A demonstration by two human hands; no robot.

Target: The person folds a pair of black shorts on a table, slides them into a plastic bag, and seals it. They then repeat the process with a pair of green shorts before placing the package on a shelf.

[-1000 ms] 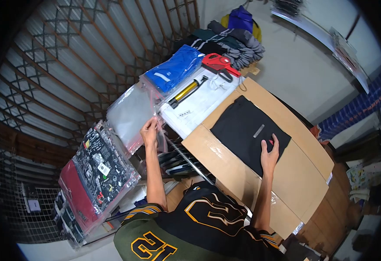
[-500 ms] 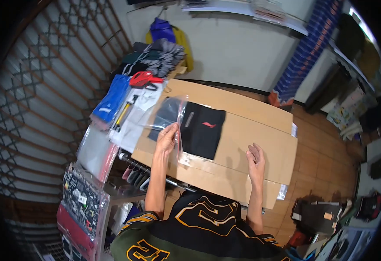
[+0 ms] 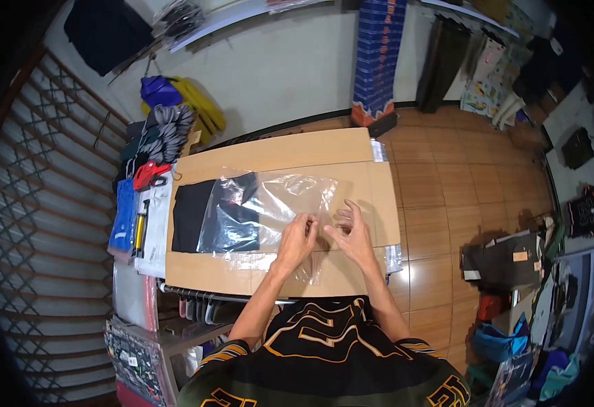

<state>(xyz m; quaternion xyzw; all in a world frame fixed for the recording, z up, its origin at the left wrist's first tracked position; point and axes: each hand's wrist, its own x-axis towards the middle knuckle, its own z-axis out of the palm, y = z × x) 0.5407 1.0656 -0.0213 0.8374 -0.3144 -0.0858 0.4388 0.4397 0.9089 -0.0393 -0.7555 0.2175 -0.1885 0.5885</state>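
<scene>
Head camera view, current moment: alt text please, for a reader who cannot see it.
Left hand and right hand pinch the near end of a clear plastic bag on a brown cardboard-covered table. The bag's far end overlaps a folded black garment.

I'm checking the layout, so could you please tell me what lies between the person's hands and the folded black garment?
In the head view, the clear plastic bag spans it, from both hands, left hand and right hand, across the cardboard to overlap the black garment.
</scene>
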